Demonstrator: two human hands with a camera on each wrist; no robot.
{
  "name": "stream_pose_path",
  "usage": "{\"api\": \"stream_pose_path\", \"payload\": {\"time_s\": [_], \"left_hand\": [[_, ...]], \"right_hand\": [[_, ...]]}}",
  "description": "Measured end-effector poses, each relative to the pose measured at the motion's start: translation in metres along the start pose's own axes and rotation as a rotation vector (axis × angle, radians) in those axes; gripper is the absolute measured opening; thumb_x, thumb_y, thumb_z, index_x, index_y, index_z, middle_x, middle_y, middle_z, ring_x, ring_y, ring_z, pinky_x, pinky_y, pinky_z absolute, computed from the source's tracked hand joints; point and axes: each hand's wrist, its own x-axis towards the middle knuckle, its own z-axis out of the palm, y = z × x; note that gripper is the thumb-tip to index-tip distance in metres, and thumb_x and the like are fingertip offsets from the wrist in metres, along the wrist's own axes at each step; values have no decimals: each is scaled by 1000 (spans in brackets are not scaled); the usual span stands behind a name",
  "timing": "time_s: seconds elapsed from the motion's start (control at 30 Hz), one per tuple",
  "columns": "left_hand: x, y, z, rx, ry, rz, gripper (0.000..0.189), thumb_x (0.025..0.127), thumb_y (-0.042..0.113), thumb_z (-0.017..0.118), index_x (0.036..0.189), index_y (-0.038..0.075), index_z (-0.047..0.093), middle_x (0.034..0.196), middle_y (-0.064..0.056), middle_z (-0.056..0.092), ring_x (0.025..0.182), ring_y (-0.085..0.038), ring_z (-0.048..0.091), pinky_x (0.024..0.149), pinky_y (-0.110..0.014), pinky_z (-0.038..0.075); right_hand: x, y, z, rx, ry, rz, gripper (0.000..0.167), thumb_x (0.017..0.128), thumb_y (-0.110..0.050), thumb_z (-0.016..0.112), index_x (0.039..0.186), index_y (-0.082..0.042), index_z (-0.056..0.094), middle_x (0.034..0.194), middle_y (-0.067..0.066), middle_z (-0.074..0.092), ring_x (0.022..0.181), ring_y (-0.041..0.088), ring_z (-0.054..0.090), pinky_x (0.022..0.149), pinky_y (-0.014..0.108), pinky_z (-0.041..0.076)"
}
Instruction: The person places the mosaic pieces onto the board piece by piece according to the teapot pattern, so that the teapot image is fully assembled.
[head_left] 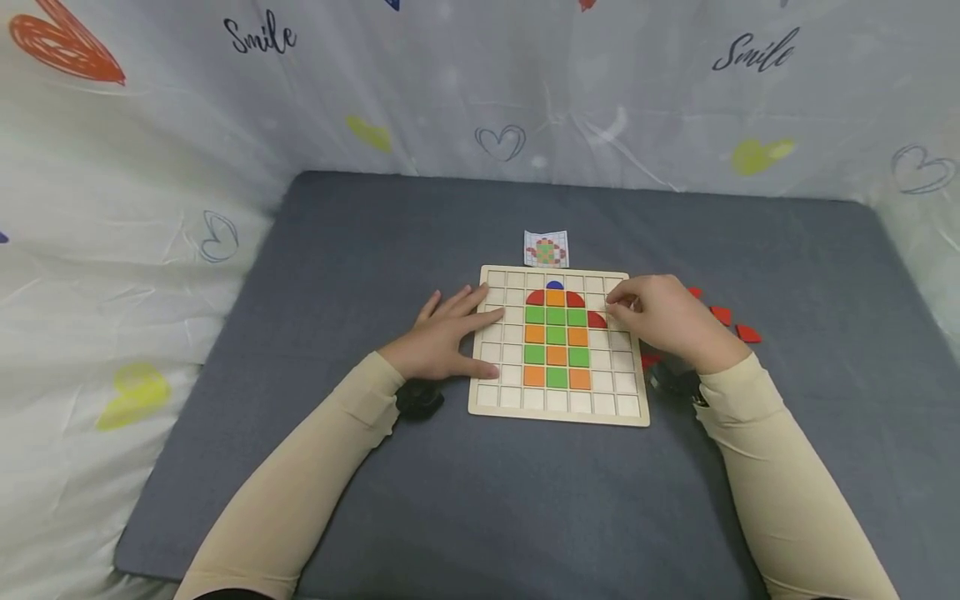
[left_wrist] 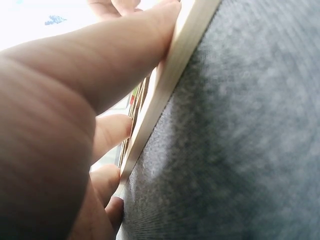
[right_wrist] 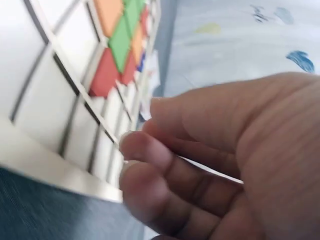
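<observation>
My left hand (head_left: pixel 442 340) lies with spread fingers on the left edge of a wooden grid board (head_left: pixel 562 422). In the left wrist view the thumb (left_wrist: pixel 145 30) touches the board's rim. Green and orange squares fill the middle of the grid, with red quarter-round pieces near the top and a blue half-round piece (head_left: pixel 554 285) above. One red quarter-round piece (head_left: pixel 596 320) sits to the right of the top green row. Over the board's right side is my right hand (head_left: pixel 667 317), its fingers loosely bent. No piece shows between its thumb and fingers in the right wrist view.
A small printed pattern card (head_left: pixel 546 249) lies just behind the board. Several loose red pieces (head_left: pixel 721 316) are on the grey tabletop (head_left: pixel 420 517) to the right, partly behind the right hand. A white printed curtain (head_left: pixel 450 92) hangs behind and at the sides.
</observation>
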Motion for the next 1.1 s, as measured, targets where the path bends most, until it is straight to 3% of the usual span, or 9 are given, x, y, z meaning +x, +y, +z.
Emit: {"api": "stream_pose_path", "payload": {"time_s": [0.17,0.37,0.6,0.8,1.1], "left_hand": [[1,0,1,6,9,0,97,87,64,78,166,32,33,178,4,1,164,-19,-6,128,-51,-16],[1,0,0,4,7,4,96,88,64,77,166,31,33,178,4,1,164,-20,-5,128,-51,-16],[-1,-1,0,9,0,3,97,87,66,77,166,31,33,178,4,1,164,-20,-5,128,-52,-16],[0,-2,0,10,2,7,96,88,65,77,166,31,33,178,4,1,164,-20,-5,127,-52,-16],[1,-2,0,12,3,2,96,88,64,78,166,31,34,178,4,1,164,-20,-5,127,-52,-15]], "right_hand": [[-9,3,-8,-10,-45,9,27,101,-14,66,120,2,75,107,15,76,89,25,67,77,43,57],[-21,10,-8,-29,-97,-38,22,97,-6,66,113,5,76,101,12,76,80,20,64,74,41,57],[-39,19,-9,-56,-185,-9,20,89,0,69,108,4,75,96,8,73,81,19,63,73,40,56],[-47,24,-3,-35,-195,-2,26,84,-10,87,102,1,73,92,6,70,76,16,62,70,38,57],[-47,27,1,-44,-172,-20,23,81,-11,91,92,-5,72,84,2,64,71,15,57,66,34,52]]}}
